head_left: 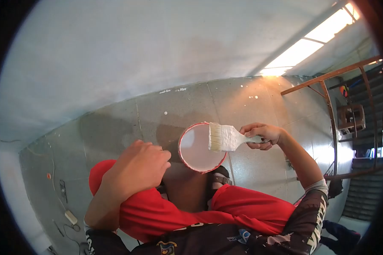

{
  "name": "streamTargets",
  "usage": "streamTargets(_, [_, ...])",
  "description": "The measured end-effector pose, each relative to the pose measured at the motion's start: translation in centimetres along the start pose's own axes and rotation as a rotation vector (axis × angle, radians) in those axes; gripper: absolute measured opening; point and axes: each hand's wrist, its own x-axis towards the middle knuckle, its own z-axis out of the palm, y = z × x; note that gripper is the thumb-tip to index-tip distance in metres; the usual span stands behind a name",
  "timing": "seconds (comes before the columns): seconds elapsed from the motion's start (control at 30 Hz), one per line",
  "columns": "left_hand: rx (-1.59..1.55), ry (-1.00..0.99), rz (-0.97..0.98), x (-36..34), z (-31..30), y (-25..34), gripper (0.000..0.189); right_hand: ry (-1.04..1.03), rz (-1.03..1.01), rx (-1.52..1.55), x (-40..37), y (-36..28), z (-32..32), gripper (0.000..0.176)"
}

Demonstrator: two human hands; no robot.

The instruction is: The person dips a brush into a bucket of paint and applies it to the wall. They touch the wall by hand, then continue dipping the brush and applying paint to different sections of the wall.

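My right hand point(261, 136) is closed round the handle of a wide paintbrush point(227, 138), whose white-coated body and pale bristles point left. The bristles are over the right part of a round, red-rimmed bucket point(195, 148) holding white paint. That bucket stands on the floor between my feet. To its left, my left hand point(151, 159) hovers near my knee, with its fingers curled together; what they hold, if anything, is hidden.
A pale wall point(127, 46) rises ahead of the grey tiled floor point(115, 123), which has white spots. A brown metal frame point(327, 102) and a stool point(351, 118) stand at right. A power strip point(71, 217) with cables lies at lower left.
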Motion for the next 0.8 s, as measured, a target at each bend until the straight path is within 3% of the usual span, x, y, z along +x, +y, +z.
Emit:
streamTargets(0.17, [-0.022,-0.012,-0.044,-3.5,0.1,-0.3,0.011,-0.030,0.023,-0.115,1.2,-0.1,0.5,0.032])
streamTargets(0.27, [0.041,0.147,-0.069,-5.9,-0.2,-0.1,0.009,-0.048,-0.031,-0.248,1.5,-2.1,0.8,0.035])
streamTargets(0.33, [-0.008,0.069,-0.137,-7.1,-0.6,0.1,0.007,-0.004,-0.079,-0.329,1.2,-4.6,0.5,0.035])
streamTargets(0.43, [-0.032,0.051,-0.195,-8.6,-0.7,1.0,0.009,-0.183,-0.055,-0.354,2.0,-6.4,1.9,0.033])
streamTargets(0.5, [-0.005,0.037,-0.248,-8.8,-1.1,0.8,0.009,0.030,-0.035,-0.867,2.9,-8.1,4.4,0.030])
streamTargets(0.57, [-0.014,-0.049,-0.309,-9.7,-0.7,1.1,0.009,0.087,0.082,-1.165,5.8,-7.7,5.6,0.025])
streamTargets(0.63, [-0.031,0.017,-0.265,-9.3,-0.9,1.0,0.010,0.126,-0.080,-1.590,7.7,-5.9,8.2,0.023])
streamTargets(0.67, [-0.031,-0.015,-0.263,-9.4,-0.9,1.2,0.010,0.196,-0.186,-1.655,9.3,-3.5,8.1,0.020])
streamTargets(0.8, [-0.024,-0.001,-0.171,-9.0,-1.1,1.5,0.012,0.261,-0.191,-1.895,13.4,1.1,10.0,0.015])
